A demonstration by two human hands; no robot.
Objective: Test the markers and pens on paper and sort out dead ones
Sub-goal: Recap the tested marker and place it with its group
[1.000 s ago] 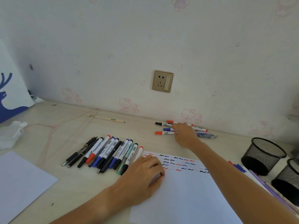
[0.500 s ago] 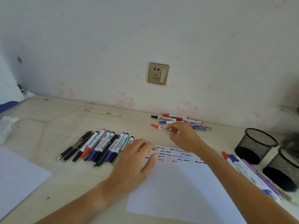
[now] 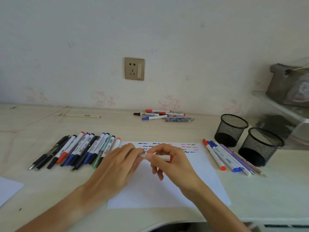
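Over the white test paper (image 3: 167, 190) both hands hold one red-ended white marker (image 3: 164, 157) lying level. My right hand (image 3: 170, 162) grips its barrel, and my left hand (image 3: 120, 164) pinches its left end, where the cap is hidden by fingers. Red, blue and black squiggles run along the paper's far edge. A row of several markers and pens (image 3: 80, 150) lies left of the paper. Another small pile of markers (image 3: 157, 115) sits by the wall. Several more pens (image 3: 225, 156) lie right of the paper.
Two black mesh pen cups (image 3: 231, 129) (image 3: 260, 146) stand at the right. A second white sheet (image 3: 8, 188) pokes in at the left edge. A thin pink cord (image 3: 33, 122) and a wooden stick (image 3: 78, 116) lie at the back left. A wall socket (image 3: 134, 69) is above the desk.
My right hand picked a red marker from the pile by the wall and brought it back over the paper. My left hand lifted off the sheet and took hold of the marker's left end.
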